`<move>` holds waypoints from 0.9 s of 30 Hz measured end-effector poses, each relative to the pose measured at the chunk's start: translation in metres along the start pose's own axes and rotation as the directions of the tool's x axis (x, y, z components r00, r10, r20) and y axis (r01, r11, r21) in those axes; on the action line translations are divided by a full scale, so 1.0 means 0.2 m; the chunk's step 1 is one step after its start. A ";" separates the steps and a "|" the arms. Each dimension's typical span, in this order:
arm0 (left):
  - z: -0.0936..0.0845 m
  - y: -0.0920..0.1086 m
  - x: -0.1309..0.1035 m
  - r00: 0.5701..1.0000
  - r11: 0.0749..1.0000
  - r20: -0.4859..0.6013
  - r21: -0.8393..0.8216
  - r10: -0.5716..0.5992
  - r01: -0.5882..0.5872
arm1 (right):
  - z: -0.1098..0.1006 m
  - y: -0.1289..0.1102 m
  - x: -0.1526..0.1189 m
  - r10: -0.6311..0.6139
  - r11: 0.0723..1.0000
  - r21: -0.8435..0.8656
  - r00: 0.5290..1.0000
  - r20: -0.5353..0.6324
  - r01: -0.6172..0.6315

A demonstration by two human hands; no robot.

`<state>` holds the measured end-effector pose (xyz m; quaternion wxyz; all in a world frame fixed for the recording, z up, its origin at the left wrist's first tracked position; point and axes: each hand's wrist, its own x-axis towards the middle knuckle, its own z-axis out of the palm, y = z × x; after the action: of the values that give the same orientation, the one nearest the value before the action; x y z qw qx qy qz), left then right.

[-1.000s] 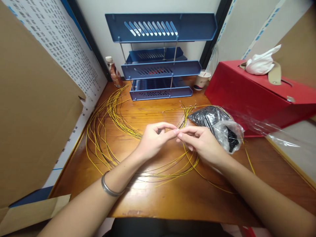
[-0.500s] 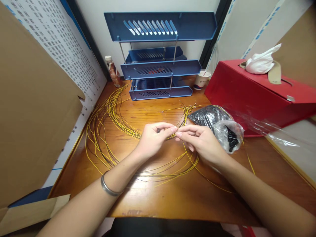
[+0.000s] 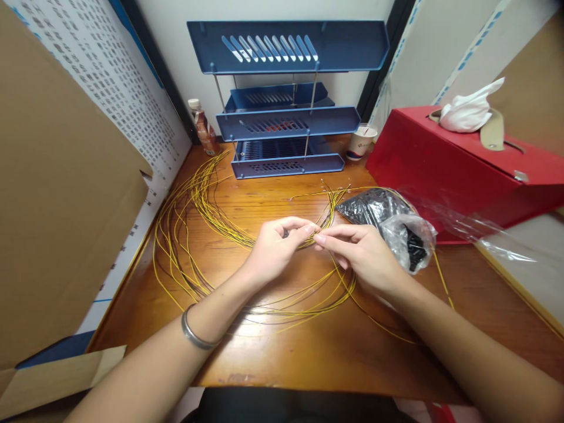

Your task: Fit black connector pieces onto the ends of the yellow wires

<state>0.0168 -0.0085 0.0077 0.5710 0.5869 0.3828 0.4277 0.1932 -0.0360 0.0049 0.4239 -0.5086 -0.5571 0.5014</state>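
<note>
My left hand (image 3: 278,244) and my right hand (image 3: 359,249) meet fingertip to fingertip over the middle of the wooden table. The left thumb and forefinger are pinched together; a small dark bit shows in the gap behind them, too small to name. In the right hand, thumb and forefinger pinch what looks like a thin yellow wire, which trails out below the fingers. Behind and below both hands lies a loose coil of yellow and dark wires (image 3: 207,217). Its bunched ends (image 3: 333,202), with small bright tips, stick up just beyond my fingertips.
An opened clear plastic bag of small black parts (image 3: 368,207) lies right of the hands. Farther back stand a blue tiered tray (image 3: 286,120), a bottle (image 3: 203,129), a paper cup (image 3: 361,142) and a red box (image 3: 445,170) with tissue. Cardboard (image 3: 57,194) borders the left.
The pinched fingertips have shifted very slightly, and the wire below the right fingers has moved a little. Everything else stays in place.
</note>
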 end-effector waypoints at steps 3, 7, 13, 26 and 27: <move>0.00 0.00 0.00 0.999 1.000 -0.038 0.013 -0.014 0.015 | 0.00 -0.02 -0.01 0.020 1.000 -0.010 0.999 -0.034 -0.020; -0.01 -0.01 0.00 0.995 0.999 -0.086 -0.001 -0.047 0.047 | 0.02 -0.02 -0.01 0.015 1.000 -0.015 0.998 -0.055 -0.016; -0.01 -0.01 0.01 0.992 0.999 -0.120 -0.017 -0.045 0.043 | 0.02 -0.01 -0.01 -0.002 1.000 0.008 1.000 -0.017 0.002; 0.00 0.00 0.00 0.999 0.999 -0.029 -0.024 -0.026 0.025 | 0.03 -0.01 -0.01 -0.035 0.999 0.017 0.999 -0.013 0.036; 0.00 0.00 0.00 0.998 0.999 -0.045 -0.026 -0.038 0.037 | 0.03 -0.01 -0.01 -0.033 0.999 0.014 0.999 -0.009 0.034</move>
<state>0.0165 -0.0087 0.0068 0.5776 0.5625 0.4012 0.4348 0.1880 -0.0383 0.0058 0.4381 -0.4982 -0.5602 0.4960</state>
